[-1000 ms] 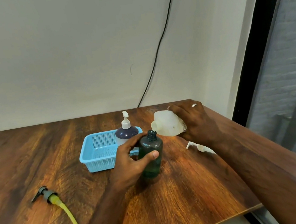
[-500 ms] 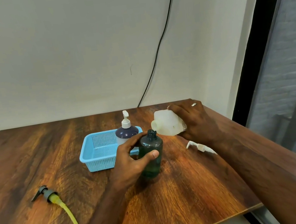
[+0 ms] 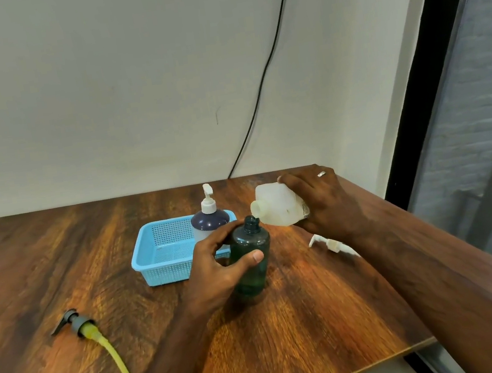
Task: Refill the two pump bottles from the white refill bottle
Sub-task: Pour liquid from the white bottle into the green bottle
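1. Nearest, on the wooden bench [image 3: 306, 321]: a grey pump head with a yellow tube [image 3: 89, 334], lying flat at the left, well apart from the rest.
2. Mid-bench: left hand [image 3: 219, 270] wrapped around the green bottle [image 3: 250, 259], thumb across its front, fingers behind; bottle upright, neck open, greenish liquid in the lower part.
3. Just right of that: a white pump head [image 3: 329, 242] lying on the bench, partly hidden by the right forearm.
4. Above the green bottle's neck: right hand [image 3: 324, 203] gripping the white refill bottle [image 3: 276, 209], tipped sideways, open mouth touching or just beside the neck; contents not discernible.
5. Farther back: a blue basket [image 3: 166, 262], holding a dark pump bottle [image 3: 210, 222] with its white pump on, upright in the right end.
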`<state>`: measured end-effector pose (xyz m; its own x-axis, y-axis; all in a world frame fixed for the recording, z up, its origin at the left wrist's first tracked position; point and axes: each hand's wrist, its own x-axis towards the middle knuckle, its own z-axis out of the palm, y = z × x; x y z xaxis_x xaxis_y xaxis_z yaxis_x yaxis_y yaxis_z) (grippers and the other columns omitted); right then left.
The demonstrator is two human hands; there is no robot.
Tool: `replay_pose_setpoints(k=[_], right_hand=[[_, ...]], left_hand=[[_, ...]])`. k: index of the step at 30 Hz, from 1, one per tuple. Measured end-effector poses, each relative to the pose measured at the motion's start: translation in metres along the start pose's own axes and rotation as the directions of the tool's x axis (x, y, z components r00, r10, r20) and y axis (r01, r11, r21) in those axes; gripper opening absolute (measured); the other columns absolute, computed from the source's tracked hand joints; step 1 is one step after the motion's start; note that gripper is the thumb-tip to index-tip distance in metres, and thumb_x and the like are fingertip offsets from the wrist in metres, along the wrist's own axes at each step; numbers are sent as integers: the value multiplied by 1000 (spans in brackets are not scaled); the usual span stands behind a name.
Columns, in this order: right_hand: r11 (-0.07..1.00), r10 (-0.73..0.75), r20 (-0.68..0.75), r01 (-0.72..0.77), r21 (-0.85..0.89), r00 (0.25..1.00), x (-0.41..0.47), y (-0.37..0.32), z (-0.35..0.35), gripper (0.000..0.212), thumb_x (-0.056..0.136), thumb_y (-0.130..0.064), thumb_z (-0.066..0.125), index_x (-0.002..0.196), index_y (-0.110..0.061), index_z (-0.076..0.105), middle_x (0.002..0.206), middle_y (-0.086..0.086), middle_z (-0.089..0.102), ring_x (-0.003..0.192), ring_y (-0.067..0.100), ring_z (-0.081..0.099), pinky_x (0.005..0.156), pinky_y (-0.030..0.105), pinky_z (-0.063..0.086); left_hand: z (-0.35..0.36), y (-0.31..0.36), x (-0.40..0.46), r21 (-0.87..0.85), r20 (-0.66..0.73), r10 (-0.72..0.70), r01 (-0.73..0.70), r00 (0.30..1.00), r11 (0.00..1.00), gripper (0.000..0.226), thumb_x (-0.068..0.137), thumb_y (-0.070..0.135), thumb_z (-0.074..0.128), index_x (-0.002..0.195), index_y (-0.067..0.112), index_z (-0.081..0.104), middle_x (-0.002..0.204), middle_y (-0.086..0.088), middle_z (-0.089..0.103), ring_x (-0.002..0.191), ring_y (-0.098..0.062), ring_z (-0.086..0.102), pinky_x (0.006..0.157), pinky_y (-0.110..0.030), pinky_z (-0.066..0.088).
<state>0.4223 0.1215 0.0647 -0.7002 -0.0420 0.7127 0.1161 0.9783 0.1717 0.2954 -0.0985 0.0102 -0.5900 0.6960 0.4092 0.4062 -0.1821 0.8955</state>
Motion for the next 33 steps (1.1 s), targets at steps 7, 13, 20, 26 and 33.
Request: replay_pose_setpoints(k=[7, 13, 20, 26, 33], right_hand=[[1000, -3, 3, 3, -4, 1000, 0, 1, 1, 73, 74, -52, 73, 132, -21, 44, 130, 11, 60, 115, 32, 55, 93, 53, 46], [1000, -16, -9, 16, -24, 1000, 0, 3, 1, 73, 74, -48, 78, 132, -21, 44, 128, 10, 61, 114, 31, 56, 91, 53, 45], [1000, -14, -9, 13, -22, 1000, 1, 1, -1, 73, 73, -47, 79, 132, -21, 43, 128, 12, 62, 114, 33, 57, 93, 52, 45], [1000, -3, 0, 3, -21, 1000, 1, 1, -1, 77, 71, -47, 82, 132, -22, 42, 128, 12, 61, 114, 33, 57, 94, 53, 45], [1000, -3, 0, 3, -13, 1000, 0, 1, -1, 76, 71, -48, 81, 132, -23, 42, 129, 11, 61, 115, 33, 56, 96, 56, 45]], left_hand=[[0, 1, 0, -7, -5, 0, 0, 1000, 1000, 53, 74, 27, 83, 119, 40, 59, 121, 18, 64, 115, 3, 56, 81, -13, 46], [1, 1, 0, -16, -10, 39, -39, 999, 999, 52, 75, 20, 84, 114, 45, 61, 114, 22, 67, 113, 9, 56, 76, -7, 50], [0, 1, 0, -15, -14, 42, -43, 999, 999, 51, 75, 19, 84, 113, 44, 60, 116, 20, 66, 110, 13, 55, 76, -3, 48], [1, 0, 0, -22, -15, 38, -38, 999, 999, 51, 74, 22, 84, 114, 44, 60, 116, 21, 66, 112, 10, 55, 77, -10, 50], [1, 1, 0, -5, -13, 25, -26, 1000, 1000, 51, 75, 23, 84, 112, 46, 59, 117, 23, 64, 112, 9, 55, 75, -7, 48]])
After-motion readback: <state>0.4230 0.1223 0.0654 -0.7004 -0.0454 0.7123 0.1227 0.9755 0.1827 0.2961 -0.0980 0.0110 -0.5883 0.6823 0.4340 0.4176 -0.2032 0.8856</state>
